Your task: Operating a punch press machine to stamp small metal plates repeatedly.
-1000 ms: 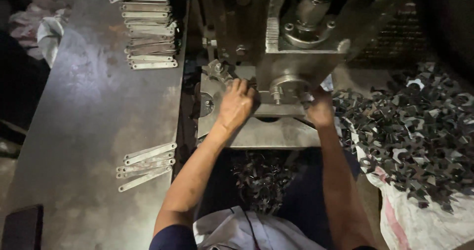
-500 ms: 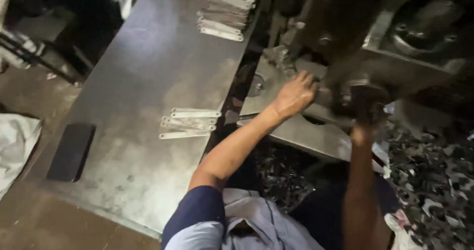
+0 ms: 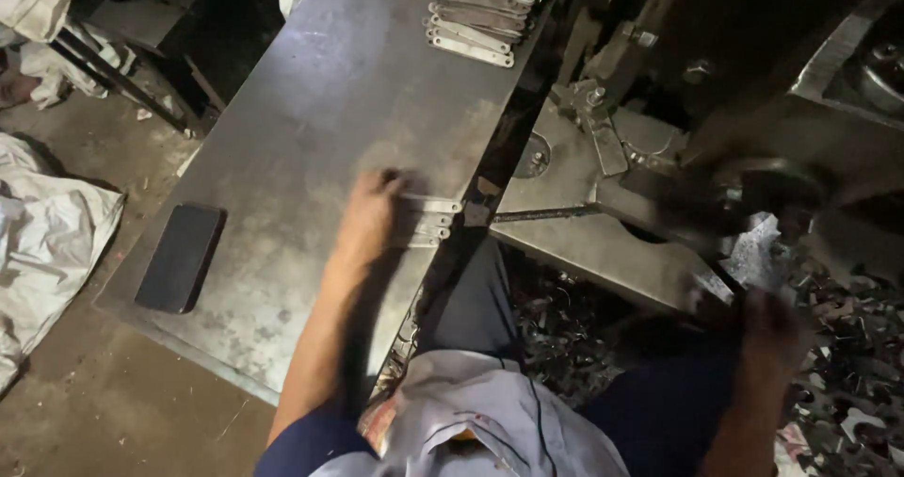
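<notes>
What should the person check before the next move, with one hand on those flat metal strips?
1. Left hand on the strips: ok, it rests on the small stack near the table edge, though blur hides the grip.
2. Right hand away from the press: cannot tell, it is blurred and low by the scrap pile.
3. Strips stacked straight: ok, they lie roughly parallel.
4. Phone out of the way: ok, it lies apart, near the table's left edge.
5. Far stack undisturbed: ok, it sits at the table's far end.
</notes>
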